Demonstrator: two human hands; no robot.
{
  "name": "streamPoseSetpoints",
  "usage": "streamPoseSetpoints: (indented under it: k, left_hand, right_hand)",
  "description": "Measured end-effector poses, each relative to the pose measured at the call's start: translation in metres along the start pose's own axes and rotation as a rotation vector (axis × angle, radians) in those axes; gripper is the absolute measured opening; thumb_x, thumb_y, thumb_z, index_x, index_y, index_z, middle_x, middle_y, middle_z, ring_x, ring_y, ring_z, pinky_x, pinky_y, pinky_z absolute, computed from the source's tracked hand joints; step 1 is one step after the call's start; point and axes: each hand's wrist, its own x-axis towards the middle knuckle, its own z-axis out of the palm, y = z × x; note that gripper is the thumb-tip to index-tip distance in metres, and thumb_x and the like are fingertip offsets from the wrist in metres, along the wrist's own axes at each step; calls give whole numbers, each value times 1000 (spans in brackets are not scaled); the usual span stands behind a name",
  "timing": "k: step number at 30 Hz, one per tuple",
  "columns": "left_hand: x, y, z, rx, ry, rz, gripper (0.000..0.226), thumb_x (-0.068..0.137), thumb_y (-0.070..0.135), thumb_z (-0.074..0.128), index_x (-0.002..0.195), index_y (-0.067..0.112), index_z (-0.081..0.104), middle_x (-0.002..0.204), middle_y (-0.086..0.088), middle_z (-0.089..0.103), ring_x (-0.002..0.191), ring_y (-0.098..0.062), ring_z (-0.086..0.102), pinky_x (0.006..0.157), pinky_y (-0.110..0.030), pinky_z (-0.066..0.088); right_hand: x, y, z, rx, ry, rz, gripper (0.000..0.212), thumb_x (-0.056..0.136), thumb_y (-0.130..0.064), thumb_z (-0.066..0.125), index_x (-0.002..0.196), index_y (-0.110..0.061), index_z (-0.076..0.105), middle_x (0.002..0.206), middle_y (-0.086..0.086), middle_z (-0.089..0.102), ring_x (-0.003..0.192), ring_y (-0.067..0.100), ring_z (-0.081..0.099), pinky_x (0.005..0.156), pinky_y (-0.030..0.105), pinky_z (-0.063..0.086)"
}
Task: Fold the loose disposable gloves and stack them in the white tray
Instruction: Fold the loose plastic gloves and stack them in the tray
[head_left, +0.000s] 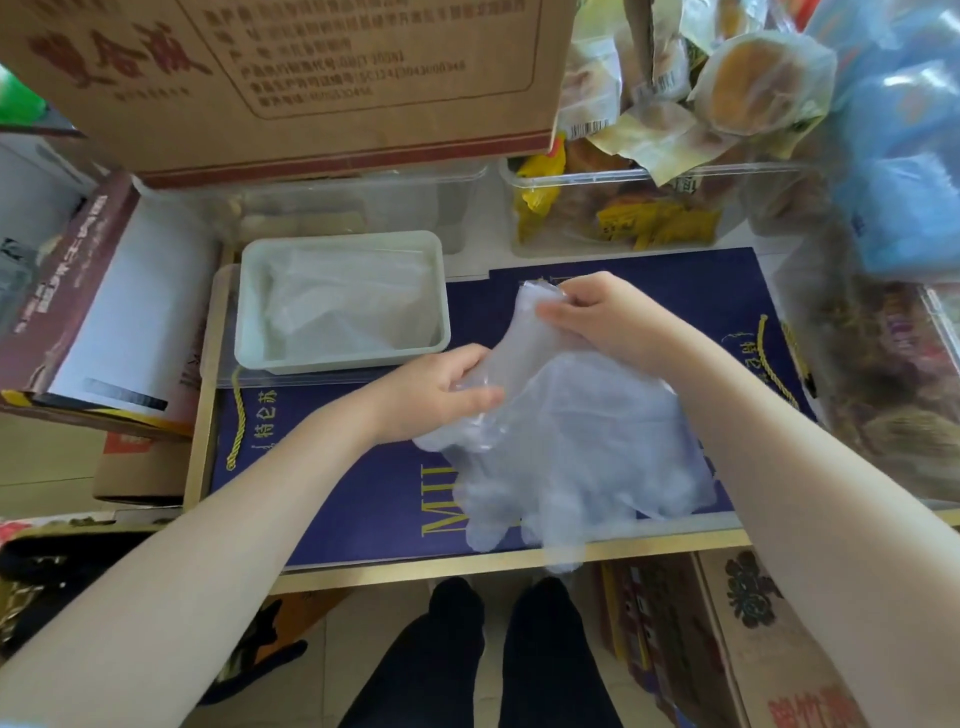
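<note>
A loose pile of clear disposable gloves (576, 457) lies on the dark blue box lid (363, 493) near the front edge, some fingers hanging over it. One glove (519, 343) is lifted from the pile. My right hand (597, 317) pinches its cuff end at the top, and my left hand (447, 389) grips it lower down. The white tray (249, 332) sits to the left of my hands, holding folded clear gloves (343, 306).
A large cardboard box (311, 78) stands behind the tray. Clear bins (623, 208) with wrapped snacks line the back right. A maroon box (78, 291) lies at the left. Blue plastic packs (904, 156) hang at the far right. My legs (483, 660) show below the shelf edge.
</note>
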Motion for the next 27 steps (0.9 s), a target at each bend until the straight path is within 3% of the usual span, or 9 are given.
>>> streamPoseSetpoints:
  k: [2,5,10,14,16,20,22,25,27]
  left_hand:
    - [4,-2,-2,-53,-98,-86,42,74,37,54,111,18,58,101,-4,65,89,-26,59,79,-40,45]
    - [16,-6,5,-155,-125,-231,48,72,26,48,112,3,58,95,-6,58,85,-18,49,73,-31,39]
    - [37,-15,21,-268,156,-257,24,95,32,49,116,21,52,108,2,57,86,-12,57,72,-27,48]
    - [49,-18,29,59,379,-136,36,85,25,66,118,17,52,113,8,55,101,-7,50,79,-19,35]
    - [54,-18,36,92,463,-86,32,87,16,63,117,14,53,112,4,57,100,-10,52,77,-16,33]
    - [62,-13,40,-54,516,-65,19,90,18,57,108,19,58,102,2,64,96,-21,60,83,-33,47]
    - [66,-11,38,-137,539,-93,9,90,22,53,98,24,58,101,-2,67,97,-26,62,86,-39,48]
    - [69,-8,43,-186,533,-177,12,97,17,46,102,20,57,105,-3,67,96,-21,64,87,-39,49]
    - [70,-4,48,-352,513,-226,13,99,20,42,100,20,55,103,-4,67,84,-15,68,81,-34,53]
  right_hand:
    - [5,9,-2,-19,-68,85,35,92,-32,53,72,-4,58,65,3,50,57,14,45,54,27,30]
    - [12,27,-1,-115,-69,128,36,93,-34,49,88,-2,65,81,10,63,73,22,55,60,29,35]
    - [21,53,2,-213,62,115,32,98,-29,41,95,-4,60,94,14,60,89,31,54,66,33,35]
    - [29,68,2,-174,79,70,29,99,-29,40,101,-7,59,100,15,63,94,35,55,75,39,44]
    - [31,71,-2,-148,68,40,27,99,-27,38,88,-11,56,90,10,60,86,30,54,67,35,40]
    - [36,83,-16,-152,101,18,26,100,-23,35,87,-11,54,90,10,60,88,30,55,70,37,39]
    - [40,89,-19,-134,113,66,22,100,-21,36,99,-10,55,96,11,60,94,32,55,72,35,38]
    - [39,94,-18,-304,174,67,37,96,-22,46,133,-16,43,128,11,53,119,33,45,97,43,34]
    - [35,89,-13,-410,270,-131,47,93,-17,49,138,-16,40,140,10,43,130,33,36,107,46,24]
